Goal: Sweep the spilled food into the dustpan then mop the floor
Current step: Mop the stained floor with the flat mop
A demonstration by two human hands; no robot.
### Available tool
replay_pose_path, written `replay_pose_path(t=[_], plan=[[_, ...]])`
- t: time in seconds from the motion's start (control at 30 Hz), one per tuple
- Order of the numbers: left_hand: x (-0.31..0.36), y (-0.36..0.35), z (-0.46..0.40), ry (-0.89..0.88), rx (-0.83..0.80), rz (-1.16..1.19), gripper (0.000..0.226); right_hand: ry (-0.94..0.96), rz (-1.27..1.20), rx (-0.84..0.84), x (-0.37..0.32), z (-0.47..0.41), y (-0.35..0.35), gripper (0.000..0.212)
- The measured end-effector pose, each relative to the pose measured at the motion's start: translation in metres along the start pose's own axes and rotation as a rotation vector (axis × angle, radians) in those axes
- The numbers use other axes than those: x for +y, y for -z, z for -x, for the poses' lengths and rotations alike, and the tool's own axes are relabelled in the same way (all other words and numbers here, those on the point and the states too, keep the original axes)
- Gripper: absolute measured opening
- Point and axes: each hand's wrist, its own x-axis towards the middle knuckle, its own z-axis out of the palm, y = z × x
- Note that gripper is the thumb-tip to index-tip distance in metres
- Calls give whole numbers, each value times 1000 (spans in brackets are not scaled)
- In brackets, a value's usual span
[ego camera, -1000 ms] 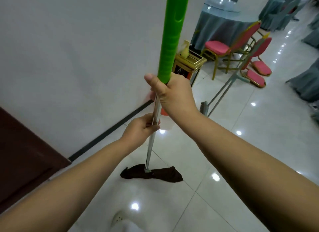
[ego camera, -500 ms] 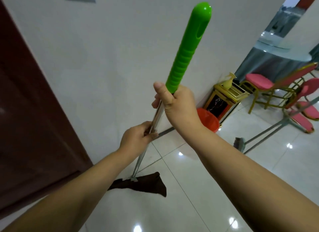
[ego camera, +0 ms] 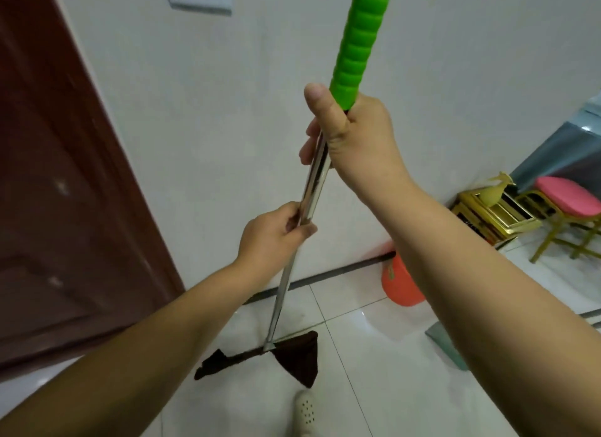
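A mop with a steel pole point(ego camera: 286, 280) and a green ribbed grip point(ego camera: 357, 42) stands tilted in front of me. My right hand point(ego camera: 354, 137) grips the pole just under the green grip, thumb pointing up. Lower down, my left hand point(ego camera: 276, 238) holds the steel pole. The dark brown mop cloth point(ego camera: 292, 358) lies bunched on the white floor tiles near the wall. A grey-green dustpan edge point(ego camera: 445, 345) shows behind my right forearm. No spilled food is visible.
A dark red door point(ego camera: 65, 176) fills the left side. An orange bucket point(ego camera: 400, 283) stands by the wall's black skirting. At the right are a gold bin point(ego camera: 494, 215) and a pink-seated chair point(ego camera: 566, 202). My white shoe point(ego camera: 304, 410) is near the cloth.
The view has swung left toward the door and wall. The mop head has shifted closer to my foot, and the cloth has folded up at its right end. Both hands keep their hold.
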Motion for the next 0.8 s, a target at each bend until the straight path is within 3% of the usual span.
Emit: replay_pose_path(t=[0.17, 0.3, 0.43, 0.8], plan=[[8, -26, -37, 38, 35, 2, 21, 15, -3, -92, 28, -46, 17, 47], [-2, -53, -64, 136, 27, -18, 6, -9, 1, -182, 66, -72, 19, 49], [-23, -76, -85, 203, -17, -72, 7, -61, -9, -253, 105, -84, 13, 49], [-29, -93, -141, 175, 94, -132, 10, -37, -103, -297, 132, -138, 21, 38]])
